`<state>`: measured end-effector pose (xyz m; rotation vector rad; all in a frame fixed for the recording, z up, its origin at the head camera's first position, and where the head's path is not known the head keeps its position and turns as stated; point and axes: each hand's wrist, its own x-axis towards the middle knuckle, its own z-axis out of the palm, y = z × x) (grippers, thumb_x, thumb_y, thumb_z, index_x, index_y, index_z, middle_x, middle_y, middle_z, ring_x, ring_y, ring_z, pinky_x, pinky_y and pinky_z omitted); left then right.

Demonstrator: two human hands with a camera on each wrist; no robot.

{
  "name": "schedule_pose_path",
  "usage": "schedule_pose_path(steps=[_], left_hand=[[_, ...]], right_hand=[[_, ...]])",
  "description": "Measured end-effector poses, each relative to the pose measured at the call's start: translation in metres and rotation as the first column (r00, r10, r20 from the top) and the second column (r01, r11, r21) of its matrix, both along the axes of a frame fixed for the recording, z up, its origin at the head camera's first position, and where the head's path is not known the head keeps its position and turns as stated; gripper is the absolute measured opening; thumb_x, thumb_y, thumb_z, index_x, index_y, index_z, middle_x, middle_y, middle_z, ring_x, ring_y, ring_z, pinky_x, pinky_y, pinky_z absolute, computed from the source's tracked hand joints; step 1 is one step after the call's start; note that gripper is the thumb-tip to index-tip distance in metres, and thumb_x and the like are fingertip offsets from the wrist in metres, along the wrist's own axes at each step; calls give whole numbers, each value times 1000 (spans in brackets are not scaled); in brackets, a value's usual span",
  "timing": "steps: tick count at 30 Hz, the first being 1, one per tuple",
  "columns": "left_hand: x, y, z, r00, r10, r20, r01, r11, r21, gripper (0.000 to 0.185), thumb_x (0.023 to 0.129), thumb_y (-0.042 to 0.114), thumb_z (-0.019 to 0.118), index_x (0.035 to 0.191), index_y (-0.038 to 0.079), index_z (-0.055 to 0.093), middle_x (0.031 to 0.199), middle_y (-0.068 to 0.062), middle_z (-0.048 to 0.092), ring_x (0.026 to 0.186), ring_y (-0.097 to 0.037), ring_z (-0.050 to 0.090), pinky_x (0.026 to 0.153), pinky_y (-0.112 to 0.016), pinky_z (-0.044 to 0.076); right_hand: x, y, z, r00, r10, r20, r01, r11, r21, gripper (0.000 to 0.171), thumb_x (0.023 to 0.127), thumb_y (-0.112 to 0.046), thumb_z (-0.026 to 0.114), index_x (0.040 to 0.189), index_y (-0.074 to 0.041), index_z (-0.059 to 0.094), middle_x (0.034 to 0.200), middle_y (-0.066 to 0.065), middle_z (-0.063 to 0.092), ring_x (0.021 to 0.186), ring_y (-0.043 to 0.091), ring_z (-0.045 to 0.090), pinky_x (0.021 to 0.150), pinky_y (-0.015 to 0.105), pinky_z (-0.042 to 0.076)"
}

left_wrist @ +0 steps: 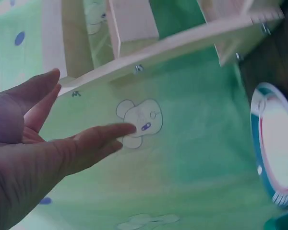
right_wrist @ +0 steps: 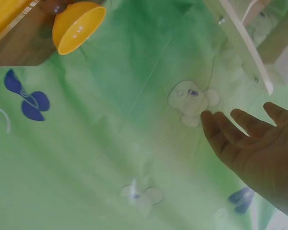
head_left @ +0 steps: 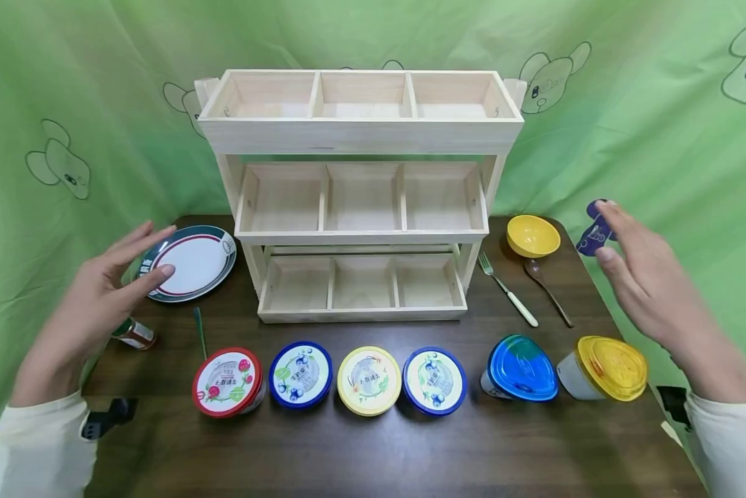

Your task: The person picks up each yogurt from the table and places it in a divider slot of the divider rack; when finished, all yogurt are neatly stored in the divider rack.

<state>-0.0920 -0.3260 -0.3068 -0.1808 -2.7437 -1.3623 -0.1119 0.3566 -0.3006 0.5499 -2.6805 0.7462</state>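
While both hands hovered above the dark desk [head_left: 373,456], neither held anything. The left hand [head_left: 108,287] was raised at the left edge of the desk, its fingers [head_left: 142,242] straight and close together, the thumb apart, palm turned inward. Nearest to it lay the white plate [head_left: 192,263] with a green and red rim, just beyond the fingertips and not touched; a small red-capped bottle [head_left: 133,333] lay on the desk just below the hand. In the left wrist view the same fingers [left_wrist: 93,139] showed extended and loose, with the plate's rim [left_wrist: 259,143] well off to the right.

The right hand [head_left: 643,277] was raised at the right edge, fingers [head_left: 616,221] straight and together, grasping nothing. The yellow bowl [head_left: 533,235] sat to the left of its fingertips, apart from them, with a brown spoon [head_left: 547,290] and a white-handled fork [head_left: 506,289] on the desk beside the bowl. The yellow-lidded cup [head_left: 606,368] stood below the hand, beside a blue-lidded cup [head_left: 521,369].

Between the hands stood a three-tier wooden rack [head_left: 360,138]. Along the front ran a row of four round tubs: red-rimmed [head_left: 226,382], blue-rimmed [head_left: 300,374], yellow-rimmed [head_left: 369,380] and another blue-rimmed [head_left: 434,380]. A green cloth [head_left: 659,104] with cartoon prints hung behind.
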Motion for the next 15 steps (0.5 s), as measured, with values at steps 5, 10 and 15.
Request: schedule_pose_path(steps=[5, 10, 15], left_hand=[[5, -9, -23, 988, -150, -27, 151, 938, 313, 52, 109, -7, 56, 159, 7, 55, 174, 9, 37, 157, -4, 33, 115, -11, 38], [8, -12, -54, 947, -321, -15, 277, 793, 542, 48, 107, -20, 39, 150, -9, 57, 172, 8, 39, 141, 2, 53, 105, -23, 54], [4, -6, -79, 942, -327, 73, 244, 821, 516, 50, 106, -20, 35, 148, -8, 61, 172, 1, 37, 137, 2, 56, 104, -28, 57]], right_hand=[[17, 19, -11, 995, -52, 81, 64, 987, -147, 56, 120, -26, 30, 175, -21, 23, 175, 29, 23, 154, 64, 20, 133, 61, 2], [43, 40, -32, 981, -132, 139, 154, 975, -158, 59, 119, -23, 28, 176, -18, 16, 176, 29, 15, 159, 56, 12, 132, 54, -2], [73, 61, -54, 966, -201, 160, 229, 957, -177, 61, 118, -22, 31, 176, -14, 14, 179, 22, 11, 163, 40, 7, 132, 43, -6]])
